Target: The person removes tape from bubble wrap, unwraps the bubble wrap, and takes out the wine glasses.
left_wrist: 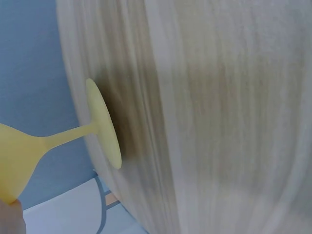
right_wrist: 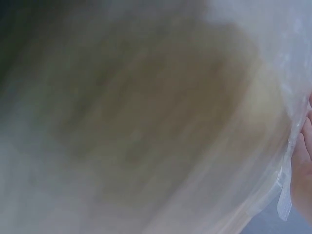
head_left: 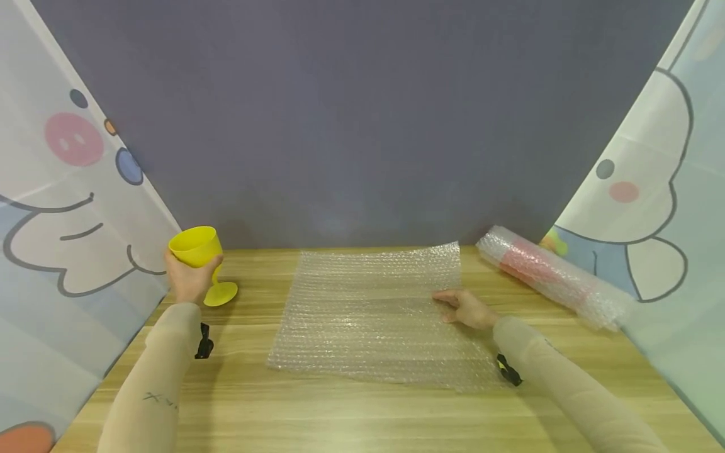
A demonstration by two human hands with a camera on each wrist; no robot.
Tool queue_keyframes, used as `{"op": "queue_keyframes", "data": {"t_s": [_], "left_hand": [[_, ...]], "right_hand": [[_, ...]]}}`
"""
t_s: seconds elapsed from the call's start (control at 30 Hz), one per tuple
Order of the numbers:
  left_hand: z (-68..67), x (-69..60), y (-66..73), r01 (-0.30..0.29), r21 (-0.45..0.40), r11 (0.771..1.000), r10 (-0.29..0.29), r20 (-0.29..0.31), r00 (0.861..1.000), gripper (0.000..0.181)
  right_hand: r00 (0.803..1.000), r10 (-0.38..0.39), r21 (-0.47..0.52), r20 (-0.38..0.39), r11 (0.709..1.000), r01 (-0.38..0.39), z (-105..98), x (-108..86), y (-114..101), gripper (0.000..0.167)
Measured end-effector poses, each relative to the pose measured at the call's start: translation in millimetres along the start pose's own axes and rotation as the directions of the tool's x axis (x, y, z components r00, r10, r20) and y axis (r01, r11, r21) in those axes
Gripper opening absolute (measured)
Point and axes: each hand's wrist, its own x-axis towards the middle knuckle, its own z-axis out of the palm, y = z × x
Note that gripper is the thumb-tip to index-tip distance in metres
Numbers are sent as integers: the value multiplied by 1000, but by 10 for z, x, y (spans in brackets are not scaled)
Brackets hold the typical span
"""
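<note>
A yellow goblet (head_left: 195, 246) is gripped around its bowl by my left hand (head_left: 191, 277) at the table's left; the left wrist view shows its stem and round foot (left_wrist: 103, 124), the foot slightly off the wood. A sheet of clear bubble wrap (head_left: 362, 321) lies flat across the middle of the table. My right hand (head_left: 467, 309) rests on the sheet's right part with fingers extended. In the right wrist view, the wrap (right_wrist: 285, 185) runs beside the edge of that hand (right_wrist: 303, 170).
A bubble-wrapped roll with a red part (head_left: 555, 270) lies slanted at the table's back right, near the cartoon-printed side panel (head_left: 634, 189). A grey panel (head_left: 362, 126) stands along the back edge of the wooden table (head_left: 340, 415).
</note>
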Motion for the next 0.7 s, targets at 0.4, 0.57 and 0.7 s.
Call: {"op": "queue_keyframes", "data": {"t_s": [0.4,0.57,0.7], "left_hand": [[-33,-33,-79,51,-30,998,-52,-12,999,98],[-36,-39,-81,24,-20,1000,-25,-30,999,97],[-10,-48,-58,19,-39,999,-19,-13,1000,96]], "right_hand": [[1000,15,-10,-5,1000,-15,9,11,9,56],[1000,23,-29,0,999,-23,20,19,-23,55],[999,36,-42,-20,998,-37,11,5,-34,55]]}}
